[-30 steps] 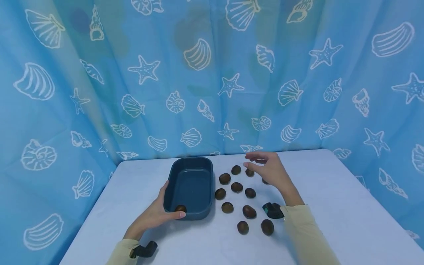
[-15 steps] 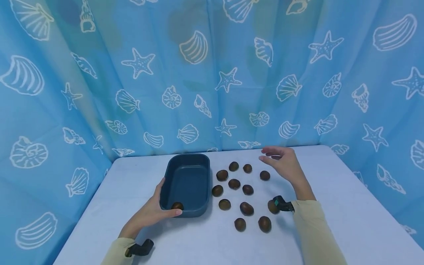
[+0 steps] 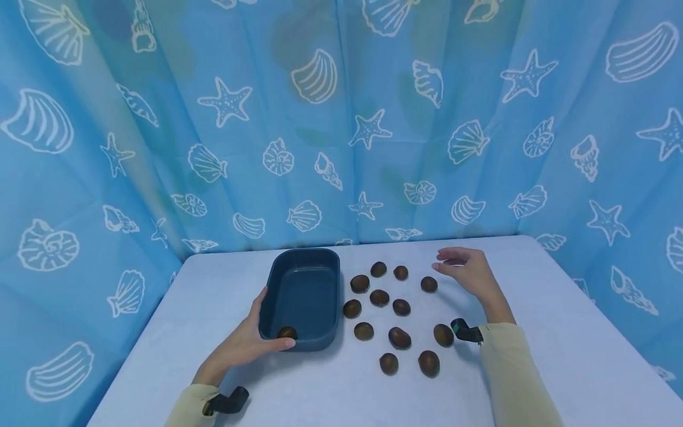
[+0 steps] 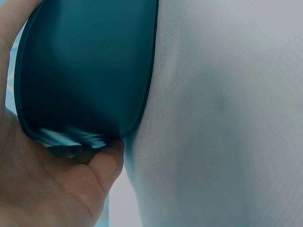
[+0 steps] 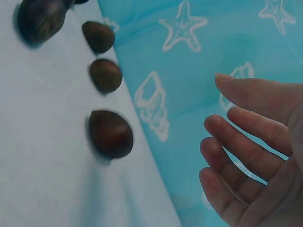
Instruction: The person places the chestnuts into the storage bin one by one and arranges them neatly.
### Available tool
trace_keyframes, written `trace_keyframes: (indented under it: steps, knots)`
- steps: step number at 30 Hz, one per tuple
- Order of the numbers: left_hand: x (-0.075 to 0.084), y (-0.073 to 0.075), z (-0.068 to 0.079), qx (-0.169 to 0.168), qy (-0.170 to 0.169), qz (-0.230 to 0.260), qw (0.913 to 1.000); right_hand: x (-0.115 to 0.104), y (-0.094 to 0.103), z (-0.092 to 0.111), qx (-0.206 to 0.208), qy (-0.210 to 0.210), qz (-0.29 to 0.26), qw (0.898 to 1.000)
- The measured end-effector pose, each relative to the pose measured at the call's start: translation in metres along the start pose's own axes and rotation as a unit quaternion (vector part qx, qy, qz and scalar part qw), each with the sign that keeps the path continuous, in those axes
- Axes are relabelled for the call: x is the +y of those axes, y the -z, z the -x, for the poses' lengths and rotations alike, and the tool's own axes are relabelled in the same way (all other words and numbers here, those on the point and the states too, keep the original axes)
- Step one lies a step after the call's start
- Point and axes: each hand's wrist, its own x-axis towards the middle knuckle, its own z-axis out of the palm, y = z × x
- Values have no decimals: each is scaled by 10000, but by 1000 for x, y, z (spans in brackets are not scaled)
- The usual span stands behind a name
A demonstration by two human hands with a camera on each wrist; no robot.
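Note:
A dark blue-green rectangular dish [image 3: 304, 296] stands on the table, left of the middle. My left hand [image 3: 240, 344] grips its near left corner, fingers along the left side and thumb at the front rim. One chestnut [image 3: 287, 333] lies inside, close to that thumb. Several brown chestnuts [image 3: 379, 298] are spread over the cloth to the right of the dish. Beyond their right side hovers my right hand [image 3: 472, 276], fingers loosely bent with nothing between them. The nearest nut to it is a chestnut [image 3: 429, 284] just left of the fingertips. In the right wrist view, a chestnut [image 5: 111, 134] sits apart from the hand.
A white cloth covers the table [image 3: 565, 332]. Behind it hangs a blue curtain [image 3: 341, 148] with white shells and starfish. Small black devices are strapped at both wrists, the right one [image 3: 465, 330] beside a chestnut [image 3: 443, 335].
My right hand has moved right, away from the chestnuts at the back, uncovering a few of them. The left hand keeps its hold on the dish. The head view has shifted slightly.

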Motion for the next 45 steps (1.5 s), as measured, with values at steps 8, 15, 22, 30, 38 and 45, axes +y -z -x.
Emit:
trace_keyframes:
  steps: [8,15,22,30,38,45]
  knots:
    - [0,-1,2,49,-55,-52,10000,21,-6,-5,-152,-433,11,9989]
    - [1,-2,1,88,-40,-63,9999,31,-13,-9,-302,-633,66,9975]
    - [1,-1,1,75,-69,-35,9999,34,-18,-11,-486,-698,215,9961]
    - [1,-2,2,66,-78,-23,9999,33,-23,-9,-648,-745,219,9949]
    - [1,-3,2,71,12,36,10000,36,-27,-10,-655,-715,419,9944]
    - [1,-2,2,67,6,18,10000,36,-30,-9,-641,-664,470,9946]
